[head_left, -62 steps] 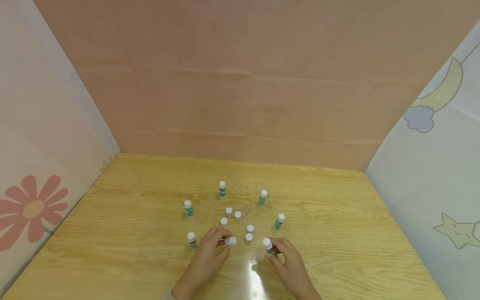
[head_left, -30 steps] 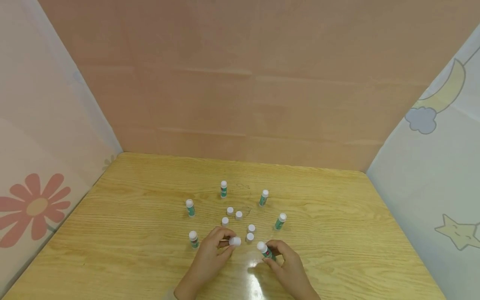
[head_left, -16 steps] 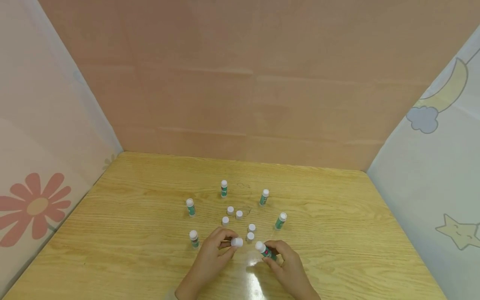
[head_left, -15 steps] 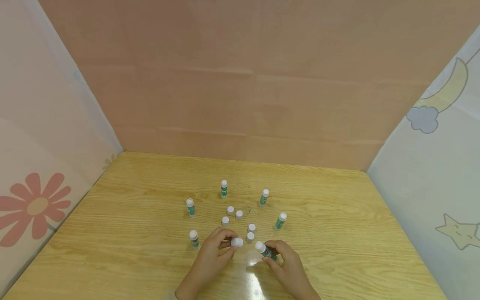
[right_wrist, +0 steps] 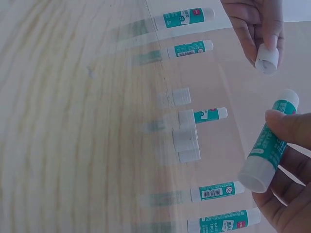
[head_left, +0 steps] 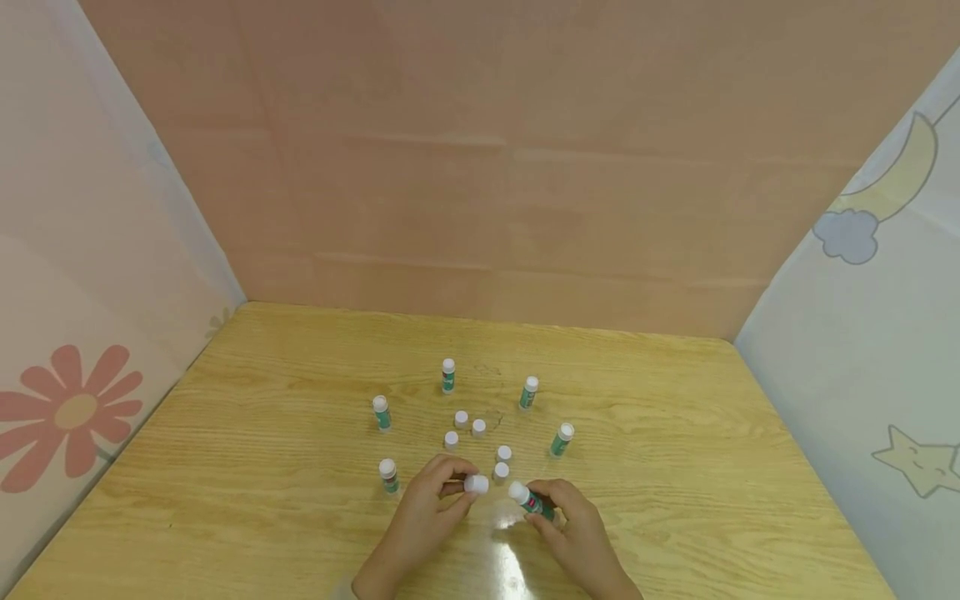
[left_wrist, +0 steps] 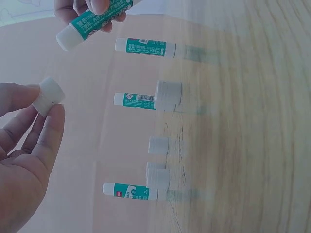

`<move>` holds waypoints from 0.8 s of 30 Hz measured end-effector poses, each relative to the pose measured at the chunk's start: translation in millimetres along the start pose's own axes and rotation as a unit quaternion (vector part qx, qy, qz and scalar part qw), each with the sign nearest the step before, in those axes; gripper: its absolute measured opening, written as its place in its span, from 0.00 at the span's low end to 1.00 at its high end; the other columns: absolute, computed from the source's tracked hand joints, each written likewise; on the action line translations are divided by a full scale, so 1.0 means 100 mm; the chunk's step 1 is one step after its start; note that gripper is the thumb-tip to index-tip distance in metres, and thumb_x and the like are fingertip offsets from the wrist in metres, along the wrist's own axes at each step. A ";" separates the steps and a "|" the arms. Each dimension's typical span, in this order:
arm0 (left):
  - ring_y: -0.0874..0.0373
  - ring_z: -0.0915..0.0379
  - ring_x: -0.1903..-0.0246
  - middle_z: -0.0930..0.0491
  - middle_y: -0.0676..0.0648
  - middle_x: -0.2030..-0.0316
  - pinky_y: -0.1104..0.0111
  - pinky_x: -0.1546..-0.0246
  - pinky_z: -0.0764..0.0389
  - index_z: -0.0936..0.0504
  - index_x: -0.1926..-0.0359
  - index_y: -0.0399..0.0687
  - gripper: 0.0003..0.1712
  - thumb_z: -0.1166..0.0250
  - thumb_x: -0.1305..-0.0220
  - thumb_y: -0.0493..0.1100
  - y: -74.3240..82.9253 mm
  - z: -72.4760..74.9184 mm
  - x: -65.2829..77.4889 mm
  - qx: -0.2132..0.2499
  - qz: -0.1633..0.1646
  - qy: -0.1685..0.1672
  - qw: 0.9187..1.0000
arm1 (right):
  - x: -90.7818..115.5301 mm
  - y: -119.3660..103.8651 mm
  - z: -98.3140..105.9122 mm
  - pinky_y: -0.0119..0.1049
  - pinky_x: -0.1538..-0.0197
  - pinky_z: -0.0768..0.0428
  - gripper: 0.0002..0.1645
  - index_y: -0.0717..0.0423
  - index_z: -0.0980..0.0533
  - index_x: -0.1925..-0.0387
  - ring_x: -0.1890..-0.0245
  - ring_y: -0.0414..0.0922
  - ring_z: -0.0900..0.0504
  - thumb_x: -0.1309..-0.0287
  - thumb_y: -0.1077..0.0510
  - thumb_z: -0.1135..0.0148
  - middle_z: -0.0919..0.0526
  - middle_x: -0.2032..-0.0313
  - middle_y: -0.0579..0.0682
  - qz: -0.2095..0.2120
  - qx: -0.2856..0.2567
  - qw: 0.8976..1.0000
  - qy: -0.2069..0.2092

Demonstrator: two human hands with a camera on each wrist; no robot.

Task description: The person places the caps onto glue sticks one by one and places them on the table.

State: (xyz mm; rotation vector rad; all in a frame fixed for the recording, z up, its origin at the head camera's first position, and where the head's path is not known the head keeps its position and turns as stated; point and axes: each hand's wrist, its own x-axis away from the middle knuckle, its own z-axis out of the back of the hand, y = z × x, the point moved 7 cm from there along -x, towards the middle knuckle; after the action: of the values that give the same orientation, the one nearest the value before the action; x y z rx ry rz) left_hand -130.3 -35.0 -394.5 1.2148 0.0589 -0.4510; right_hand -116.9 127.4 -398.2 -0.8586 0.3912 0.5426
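Note:
My left hand (head_left: pixel 431 504) pinches a white glue stick cap (head_left: pixel 477 484) between thumb and fingers, above the table. In the right wrist view, this cap (right_wrist: pixel 267 59) shows its hollow opening. My right hand (head_left: pixel 573 525) holds a green-and-white glue stick (head_left: pixel 534 502), tilted with its white top toward the cap. A short gap lies between cap and stick, also seen in the left wrist view, where the held stick (left_wrist: pixel 97 22) is above and right of the left hand. Near the left fingertips, two white caps (head_left: pixel 501 472) (head_left: pixel 504 453) stand on the table.
More caps stand mid-table, including one cap (head_left: pixel 452 439) just beyond my left hand. Several glue sticks stand upright in an arc: one stick (head_left: pixel 388 476) beside my left wrist, another stick (head_left: pixel 562 441) beyond my right hand. Patterned sheets (head_left: pixel 862 333) border the wooden table (head_left: pixel 675 467).
The left hand has carried the cap slightly right, turning it sideways. The right hand has tipped the glue stick leftward, bringing its top nearer the cap. Standing sticks and caps stay put.

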 end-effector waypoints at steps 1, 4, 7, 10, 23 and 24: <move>0.52 0.30 0.59 0.31 0.47 0.60 0.74 0.57 0.29 0.29 0.59 0.36 0.13 0.41 0.48 0.30 0.00 0.00 0.00 0.003 0.003 0.000 1.000 | 0.00 0.00 0.00 0.27 0.66 0.25 0.27 0.57 0.27 0.64 0.71 0.34 0.28 0.73 0.73 0.32 0.26 0.67 0.38 0.000 0.000 1.000 0.000; 0.51 0.30 0.59 0.31 0.46 0.60 0.74 0.57 0.29 0.29 0.59 0.35 0.13 0.41 0.47 0.31 -0.02 -0.01 0.00 0.013 0.012 -0.002 1.000 | 0.00 0.02 0.00 0.27 0.66 0.25 0.26 0.57 0.27 0.64 0.71 0.34 0.28 0.73 0.73 0.31 0.26 0.67 0.37 -0.005 0.000 1.000 -0.002; 0.52 0.30 0.59 0.32 0.47 0.59 0.74 0.57 0.29 0.29 0.58 0.36 0.14 0.41 0.47 0.33 -0.07 -0.03 0.01 0.020 0.012 -0.004 1.000 | 0.01 0.03 0.00 0.27 0.66 0.25 0.26 0.57 0.27 0.64 0.71 0.34 0.28 0.73 0.73 0.31 0.26 0.67 0.37 -0.013 -0.001 1.000 -0.003; 0.52 0.30 0.59 0.32 0.47 0.59 0.74 0.57 0.29 0.29 0.58 0.35 0.14 0.41 0.47 0.32 -0.06 -0.03 0.00 0.024 0.006 -0.005 1.000 | 0.00 0.02 -0.01 0.28 0.66 0.25 0.26 0.57 0.27 0.64 0.70 0.35 0.28 0.73 0.73 0.32 0.26 0.67 0.38 -0.012 -0.002 1.000 -0.003; 0.52 0.32 0.58 0.32 0.46 0.59 0.74 0.57 0.30 0.30 0.58 0.35 0.14 0.41 0.47 0.32 0.00 -0.05 0.01 0.037 -0.010 -0.012 0.999 | -0.01 -0.02 -0.02 0.28 0.66 0.25 0.25 0.57 0.26 0.64 0.69 0.36 0.27 0.72 0.73 0.32 0.24 0.66 0.40 0.005 0.000 1.000 -0.007; 0.52 0.32 0.58 0.32 0.47 0.59 0.74 0.57 0.29 0.30 0.58 0.35 0.14 0.41 0.47 0.32 -0.01 -0.05 0.01 0.040 -0.007 -0.013 0.999 | 0.00 -0.02 -0.02 0.27 0.66 0.25 0.25 0.57 0.26 0.64 0.69 0.36 0.27 0.72 0.73 0.32 0.24 0.66 0.40 0.004 -0.001 1.000 -0.008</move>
State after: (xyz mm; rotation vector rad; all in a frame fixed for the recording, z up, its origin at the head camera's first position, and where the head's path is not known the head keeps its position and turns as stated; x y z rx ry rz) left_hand -128.3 -30.9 -397.5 1.2872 0.0269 -0.4855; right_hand -116.2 124.9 -397.7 -0.8554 0.3803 0.5565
